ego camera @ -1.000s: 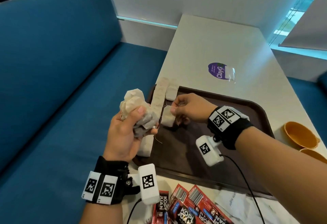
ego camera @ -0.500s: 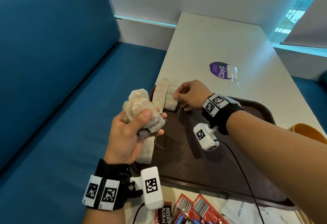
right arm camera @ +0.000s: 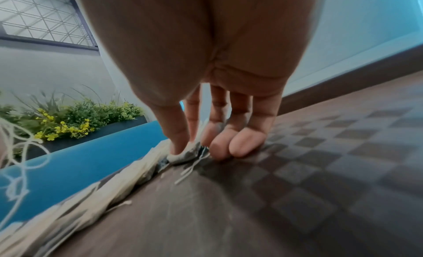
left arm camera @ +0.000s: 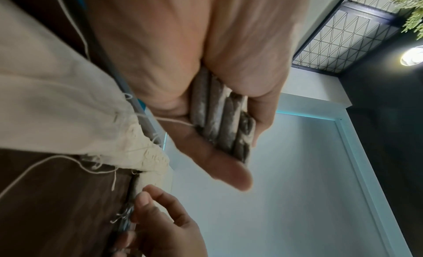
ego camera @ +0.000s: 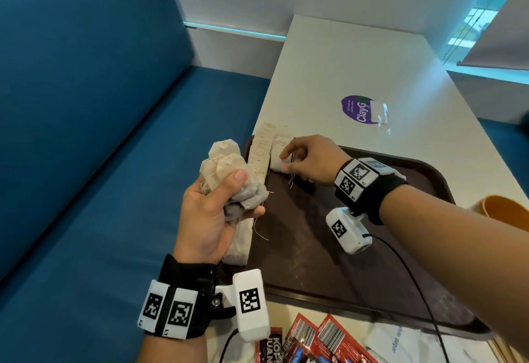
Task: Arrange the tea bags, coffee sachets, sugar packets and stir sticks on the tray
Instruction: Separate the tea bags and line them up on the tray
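Observation:
My left hand (ego camera: 240, 190) grips a bunch of beige tea bags (ego camera: 226, 168) above the left rim of the brown tray (ego camera: 423, 168); the left wrist view shows the tea bags (left arm camera: 224, 119) packed between thumb and fingers. A row of tea bags (ego camera: 259, 153) lies along the tray's left edge. At the far left corner my right hand (ego camera: 286, 160) pinches one tea bag (ego camera: 277, 159) down on the tray beside that row. In the right wrist view the thumb presses this tea bag (right arm camera: 185, 155) and the other fingertips (right arm camera: 242, 145) touch the tray floor.
Red coffee sachets (ego camera: 315, 339) and white sugar packets (ego camera: 400, 342) lie on the table in front of the tray. Orange cups (ego camera: 503, 211) stand at the right. A purple sticker (ego camera: 355, 110) is beyond the tray. A blue bench (ego camera: 86, 133) runs along the left.
My right hand has carried one tea bag from beside the left hand to the tray's far left corner and lowered it next to the row. The left hand has hardly moved.

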Demonstrator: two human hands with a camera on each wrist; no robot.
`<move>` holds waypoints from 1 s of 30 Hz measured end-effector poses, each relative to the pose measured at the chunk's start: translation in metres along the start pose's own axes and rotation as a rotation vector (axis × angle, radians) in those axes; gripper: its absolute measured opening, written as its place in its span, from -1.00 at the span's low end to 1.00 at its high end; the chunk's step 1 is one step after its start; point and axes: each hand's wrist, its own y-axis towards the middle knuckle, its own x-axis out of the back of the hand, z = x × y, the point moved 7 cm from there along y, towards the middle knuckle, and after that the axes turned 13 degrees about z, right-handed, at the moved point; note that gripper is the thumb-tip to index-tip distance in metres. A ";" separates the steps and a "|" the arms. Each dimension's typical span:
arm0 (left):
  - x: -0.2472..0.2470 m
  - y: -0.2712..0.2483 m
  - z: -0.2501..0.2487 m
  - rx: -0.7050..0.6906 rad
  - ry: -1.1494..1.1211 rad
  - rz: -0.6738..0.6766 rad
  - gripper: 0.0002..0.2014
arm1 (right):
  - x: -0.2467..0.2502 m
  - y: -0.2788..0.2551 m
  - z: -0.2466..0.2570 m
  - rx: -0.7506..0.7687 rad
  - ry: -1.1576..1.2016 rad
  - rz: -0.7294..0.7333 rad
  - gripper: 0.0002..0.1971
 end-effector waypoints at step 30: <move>-0.004 0.005 0.002 0.151 -0.041 0.146 -0.61 | -0.014 -0.079 0.069 0.210 0.764 -0.014 -0.82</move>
